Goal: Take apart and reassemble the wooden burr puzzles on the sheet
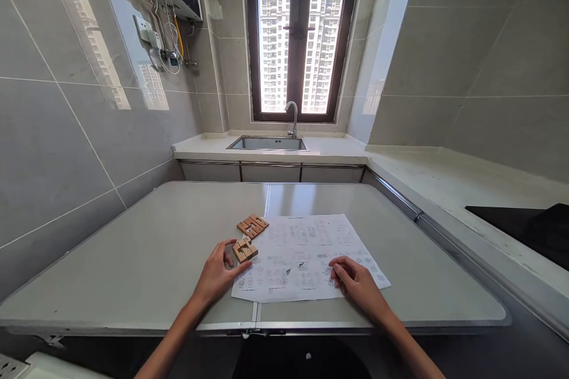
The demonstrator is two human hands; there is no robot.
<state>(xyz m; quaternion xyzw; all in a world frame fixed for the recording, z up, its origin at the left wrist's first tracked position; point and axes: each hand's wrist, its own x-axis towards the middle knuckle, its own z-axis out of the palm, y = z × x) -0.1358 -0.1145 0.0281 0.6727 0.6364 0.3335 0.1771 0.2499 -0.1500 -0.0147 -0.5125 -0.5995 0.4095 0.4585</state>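
Observation:
My left hand (217, 266) has its thumb and fingers around the edges of a small assembled wooden block puzzle (245, 250), which is at the left edge of a printed paper sheet (306, 284). Just beyond it lie flat brown wooden puzzle pieces with cut-out notches (252, 225), side by side at the sheet's upper left corner. On the right part of the sheet rests my right hand (349, 278), its fingers loosely curled inward and nothing visible in them. Rows of small line drawings cover the sheet. Two small dark marks or bits near its middle are too small to name.
All this is on a pale folding table (133, 249) with a seam down its middle. Behind it stands a white counter (329, 145) with a sink (267, 143) and a faucet (292, 118) below a window. A black panel (502, 216) lies on the right counter.

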